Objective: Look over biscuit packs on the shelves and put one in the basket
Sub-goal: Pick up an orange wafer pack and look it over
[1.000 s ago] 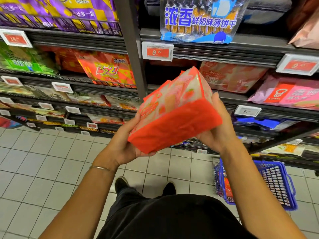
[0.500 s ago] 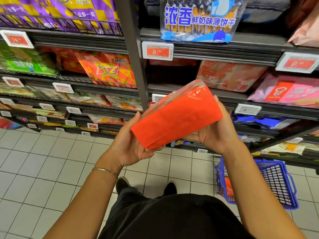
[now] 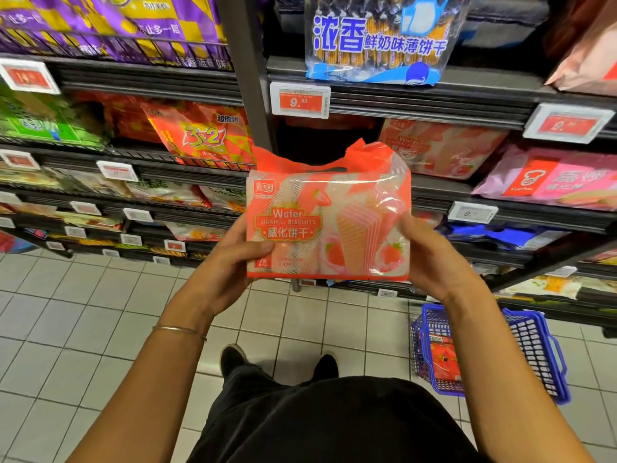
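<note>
One wafer pack (image 3: 329, 222), gripped by left hand (image 3: 227, 272), right hand (image 3: 434, 262), screens shelves (image 3: 434, 96).

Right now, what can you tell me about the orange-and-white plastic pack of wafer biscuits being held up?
The orange-and-white plastic pack of wafer biscuits is glossy, printed with pink-layered wafers and strawberries, its orange top seal crinkled. It is held upright, front toward the camera, in front of the dark shelves. The left hand grips its lower left side, the right hand its right edge.
</note>
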{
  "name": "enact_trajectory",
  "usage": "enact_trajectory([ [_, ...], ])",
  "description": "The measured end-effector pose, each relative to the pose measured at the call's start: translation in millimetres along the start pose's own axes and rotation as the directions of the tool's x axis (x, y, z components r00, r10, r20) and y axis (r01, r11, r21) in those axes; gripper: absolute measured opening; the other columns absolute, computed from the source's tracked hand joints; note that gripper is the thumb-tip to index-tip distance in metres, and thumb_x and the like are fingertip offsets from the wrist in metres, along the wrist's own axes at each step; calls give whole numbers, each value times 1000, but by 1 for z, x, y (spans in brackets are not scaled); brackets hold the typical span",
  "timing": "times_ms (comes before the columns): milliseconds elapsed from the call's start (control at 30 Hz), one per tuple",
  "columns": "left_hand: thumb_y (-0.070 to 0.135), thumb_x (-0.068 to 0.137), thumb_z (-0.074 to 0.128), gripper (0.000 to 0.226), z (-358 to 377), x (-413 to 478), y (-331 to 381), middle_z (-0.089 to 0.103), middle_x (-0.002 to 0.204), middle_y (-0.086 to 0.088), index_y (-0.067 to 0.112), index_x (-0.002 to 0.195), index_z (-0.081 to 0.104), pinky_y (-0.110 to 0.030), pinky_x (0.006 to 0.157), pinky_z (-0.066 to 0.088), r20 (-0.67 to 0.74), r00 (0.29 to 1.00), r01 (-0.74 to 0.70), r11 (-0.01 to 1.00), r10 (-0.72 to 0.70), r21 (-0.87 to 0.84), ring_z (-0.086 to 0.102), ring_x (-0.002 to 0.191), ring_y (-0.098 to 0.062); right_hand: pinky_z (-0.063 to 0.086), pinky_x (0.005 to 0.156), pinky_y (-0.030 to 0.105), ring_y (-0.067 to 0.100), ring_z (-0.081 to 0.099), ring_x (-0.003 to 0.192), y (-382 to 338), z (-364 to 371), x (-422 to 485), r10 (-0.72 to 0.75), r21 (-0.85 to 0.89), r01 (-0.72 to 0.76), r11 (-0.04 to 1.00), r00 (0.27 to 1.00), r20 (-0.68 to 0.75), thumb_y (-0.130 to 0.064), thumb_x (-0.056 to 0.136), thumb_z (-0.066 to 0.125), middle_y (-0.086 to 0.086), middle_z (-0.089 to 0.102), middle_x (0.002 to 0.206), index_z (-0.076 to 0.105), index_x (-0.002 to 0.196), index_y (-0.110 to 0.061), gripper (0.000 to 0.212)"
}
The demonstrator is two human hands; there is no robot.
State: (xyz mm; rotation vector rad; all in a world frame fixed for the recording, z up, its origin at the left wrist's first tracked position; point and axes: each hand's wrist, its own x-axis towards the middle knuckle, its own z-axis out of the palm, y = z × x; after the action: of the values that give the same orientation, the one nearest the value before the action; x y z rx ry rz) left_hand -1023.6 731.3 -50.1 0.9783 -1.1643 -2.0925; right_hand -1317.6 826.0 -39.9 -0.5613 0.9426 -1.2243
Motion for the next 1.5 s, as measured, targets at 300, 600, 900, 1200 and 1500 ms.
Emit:
enact_trajectory([
  [300, 1, 82, 67, 71, 3, 1, 0, 61, 142, -24, 14, 149, 48, -50, 102, 58, -1, 1000, -24, 1000, 24, 19, 62, 129, -42, 61, 89, 39, 29, 72, 113, 6, -4, 3, -11, -12, 11, 1000, 998, -58, -47, 61, 97, 12, 75, 123, 64, 131, -12, 85],
  [600, 8, 83, 69, 69, 7, 0, 3, 66, 138, -18, 18, 149, 51, -41, 91, 61, -19, 999, -25, 999, 26, 42, 67, 123, -37, 61, 87, 38, 27, 74, 112, 7, -5, 5, 13, 13, -12, 1000, 999, -48, -53, 58, 97, 8, 76, 121, 81, 113, -24, 64],
  [900, 23, 89, 70, 57, 8, -1, 3, 70, 136, -9, 25, 144, 56, -47, 84, 62, -38, 999, 35, 996, -32, 86, 71, 118, -32, 62, 83, 37, 24, 75, 110, 7, -1, 4, 36, 16, -36, 999, 998, -49, -57, 61, 94, 5, 78, 119, 82, 111, -26, 60],
  [1200, 36, 85, 76, 49, 5, 3, 2, 72, 133, -10, 29, 133, 68, -50, 81, 64, -83, 987, 140, 988, -135, 63, 71, 120, -34, 62, 84, 41, 30, 71, 118, 8, -5, 10, 110, 27, -107, 994, 980, -166, -50, 89, 71, 10, 73, 129, 80, 116, -27, 36],
  [1500, 42, 87, 75, 49, 9, 7, 6, 74, 127, -11, 21, 131, 70, -42, 77, 65, -156, 948, 286, 958, -278, 35, 72, 106, -31, 62, 83, 46, 33, 72, 117, 14, -11, 18, 180, 49, -173, 984, 962, -205, -55, 88, 77, 10, 73, 130, 78, 119, -29, 41],
])
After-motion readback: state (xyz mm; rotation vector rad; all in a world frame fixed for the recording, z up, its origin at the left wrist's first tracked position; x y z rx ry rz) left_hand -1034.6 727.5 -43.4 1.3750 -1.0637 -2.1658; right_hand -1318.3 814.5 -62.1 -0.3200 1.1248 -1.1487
